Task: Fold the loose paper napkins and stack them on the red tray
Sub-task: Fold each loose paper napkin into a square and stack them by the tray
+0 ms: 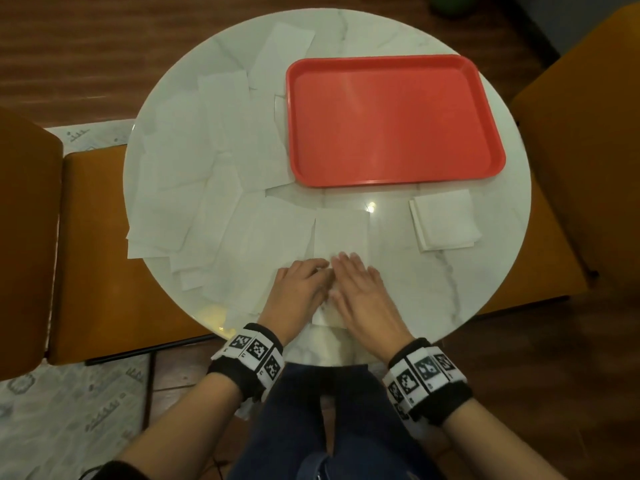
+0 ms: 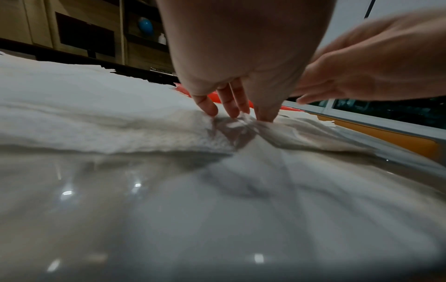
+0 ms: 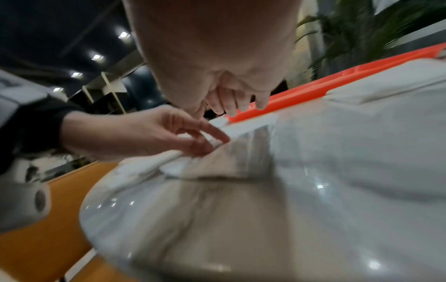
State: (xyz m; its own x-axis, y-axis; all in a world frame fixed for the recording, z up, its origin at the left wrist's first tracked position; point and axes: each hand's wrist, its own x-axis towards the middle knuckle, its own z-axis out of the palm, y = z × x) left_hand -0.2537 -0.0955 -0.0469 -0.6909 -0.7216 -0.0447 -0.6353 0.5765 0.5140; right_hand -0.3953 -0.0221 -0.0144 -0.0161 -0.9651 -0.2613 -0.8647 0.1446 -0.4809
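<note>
A white napkin (image 1: pixel 341 230) lies on the round marble table (image 1: pixel 408 282) at the near centre, in front of the red tray (image 1: pixel 391 119), which holds nothing. My left hand (image 1: pixel 311 271) pinches the napkin's near left part between thumb and fingers; the paper (image 3: pixel 229 162) bunches up there. My right hand (image 1: pixel 349 265) sits just right of it, fingers straight over the napkin and gripping nothing. A small stack of folded napkins (image 1: pixel 445 223) rests on the table right of my hands, beside the tray's front edge. Several loose napkins (image 1: pixel 207 161) cover the table's left half.
Orange chairs stand at the left (image 1: pixel 104 237) and right (image 1: pixel 581 168) of the table. Some loose napkins overhang the table's left rim. Bare marble shows between my right hand and the folded stack. My knees are under the near edge.
</note>
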